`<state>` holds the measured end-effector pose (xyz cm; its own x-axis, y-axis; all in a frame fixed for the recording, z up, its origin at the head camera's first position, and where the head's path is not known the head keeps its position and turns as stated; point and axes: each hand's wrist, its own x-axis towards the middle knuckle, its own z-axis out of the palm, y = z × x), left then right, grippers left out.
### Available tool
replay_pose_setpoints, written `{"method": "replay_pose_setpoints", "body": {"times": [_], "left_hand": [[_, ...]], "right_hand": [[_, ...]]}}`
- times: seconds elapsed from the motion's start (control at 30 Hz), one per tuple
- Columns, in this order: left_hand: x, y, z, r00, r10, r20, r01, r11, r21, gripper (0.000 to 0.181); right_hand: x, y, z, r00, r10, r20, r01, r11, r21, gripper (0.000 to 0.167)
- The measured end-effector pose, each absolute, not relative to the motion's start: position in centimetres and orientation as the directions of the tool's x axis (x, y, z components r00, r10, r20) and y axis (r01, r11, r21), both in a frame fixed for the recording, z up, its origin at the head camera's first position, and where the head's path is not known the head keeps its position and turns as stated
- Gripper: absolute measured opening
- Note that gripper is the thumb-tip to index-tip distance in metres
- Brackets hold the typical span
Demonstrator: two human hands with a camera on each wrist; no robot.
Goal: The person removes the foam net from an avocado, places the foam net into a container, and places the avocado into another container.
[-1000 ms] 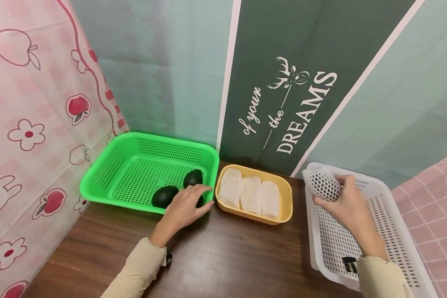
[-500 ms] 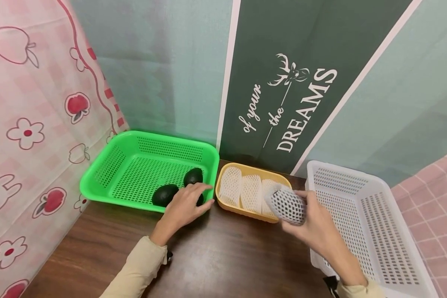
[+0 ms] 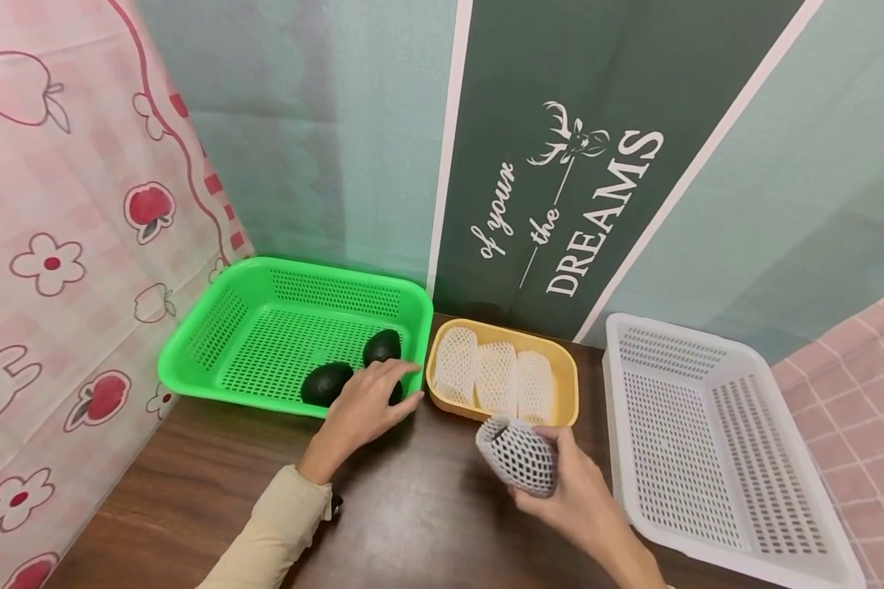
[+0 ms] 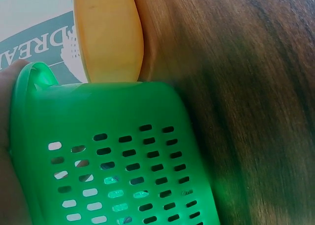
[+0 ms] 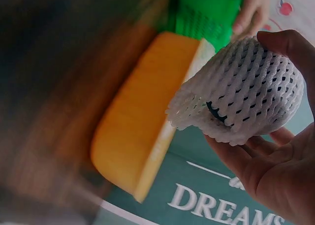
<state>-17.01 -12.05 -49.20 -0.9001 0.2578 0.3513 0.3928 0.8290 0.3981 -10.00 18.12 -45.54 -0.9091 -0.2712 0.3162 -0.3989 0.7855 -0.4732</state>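
My right hand [image 3: 570, 483] holds an avocado in a white foam net sleeve [image 3: 519, 458] above the table, in front of the yellow basket [image 3: 560, 425]. The right wrist view shows fingers and thumb around the foam net sleeve [image 5: 256, 87], dark skin showing through its mesh and loose end. My left hand [image 3: 364, 409] rests over the near right corner of the green basket [image 3: 214, 397], fingers relaxed. Inside that basket lie two dark avocados, one nearer [image 3: 326, 384] and one farther [image 3: 383, 348]. A dark piece of another shows beneath the left hand, mostly hidden.
Three white foam net sleeves [image 3: 496, 378] lie side by side in the yellow basket. To the right stands a white perforated basket [image 3: 678, 458]. Brown wooden table [image 3: 405, 523] lies in front; a printed curtain [image 3: 339, 164] hangs behind.
My right hand has carried the netted avocado leftward and toward me, from over the white basket to in front of the yellow one. The left hand has stayed at the green basket's corner.
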Motion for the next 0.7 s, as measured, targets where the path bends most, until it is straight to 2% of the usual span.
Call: {"method": "replay_pose_setpoints", "body": {"times": [0.3,0.5,0.7], "left_hand": [[-16.9,-12.1,-49.1,-0.893,0.265,0.364,0.4,0.836,0.375,0.038],[-17.2,-12.1,-48.8,-0.881,0.276,0.385,0.416,0.839,0.351,0.037],[-17.4,-12.4,-48.8,-0.849,0.294,0.438,0.452,0.833,0.318,0.032]], "right_hand": [[-8.9,17.3,-49.2,-0.969,-0.224,0.106,-0.243,0.77,-0.59,0.073],[-8.4,16.9,-51.3,-0.968,-0.239,0.081,-0.24,0.772,-0.589,0.072],[-8.5,16.5,-51.6,-0.97,-0.241,0.043,-0.218,0.772,-0.597,0.071]]}}
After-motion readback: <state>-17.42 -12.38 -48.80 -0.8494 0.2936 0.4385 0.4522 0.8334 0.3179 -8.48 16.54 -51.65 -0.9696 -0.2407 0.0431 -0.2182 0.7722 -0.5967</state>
